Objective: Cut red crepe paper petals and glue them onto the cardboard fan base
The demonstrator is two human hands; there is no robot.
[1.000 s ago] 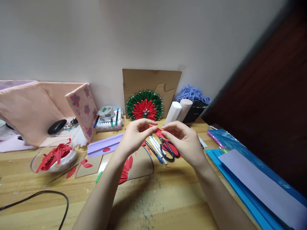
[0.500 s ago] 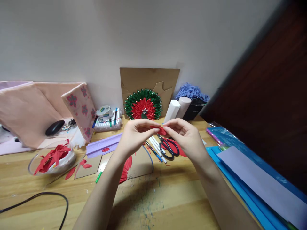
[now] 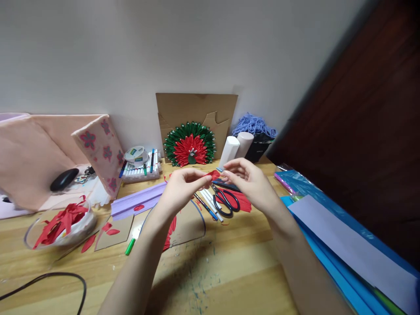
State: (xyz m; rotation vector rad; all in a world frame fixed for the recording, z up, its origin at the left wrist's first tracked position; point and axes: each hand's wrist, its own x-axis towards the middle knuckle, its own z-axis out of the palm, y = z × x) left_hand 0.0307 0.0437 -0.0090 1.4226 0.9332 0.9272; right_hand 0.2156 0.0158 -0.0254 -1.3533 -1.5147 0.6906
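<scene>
Above the middle of the table, my left hand point(image 3: 183, 186) pinches a small piece of red crepe paper point(image 3: 215, 175) between thumb and forefinger. At the paper's right end are the thumb and fingertips of my right hand point(image 3: 247, 177), closed on its edge, with the forefinger raised a little. Black-handled scissors point(image 3: 226, 203) lie below the hands, on white sticks point(image 3: 212, 204) and beside a red crepe paper sheet point(image 3: 241, 201). My left forearm partly covers a cardboard piece point(image 3: 188, 227) bearing red paper petals point(image 3: 171, 232).
Behind stands a cardboard panel point(image 3: 197, 105) with a red and green petal fan point(image 3: 190, 146). To the left are a bowl point(image 3: 88, 225) of red strips, a purple paper strip point(image 3: 139, 199) and a marker box point(image 3: 141, 175). Blue folders point(image 3: 315, 236) line the right side.
My right fingers have loosened and spread slightly, and the hands sit a little further apart around the red paper. The whole view has shifted slightly, moving the table things left.
</scene>
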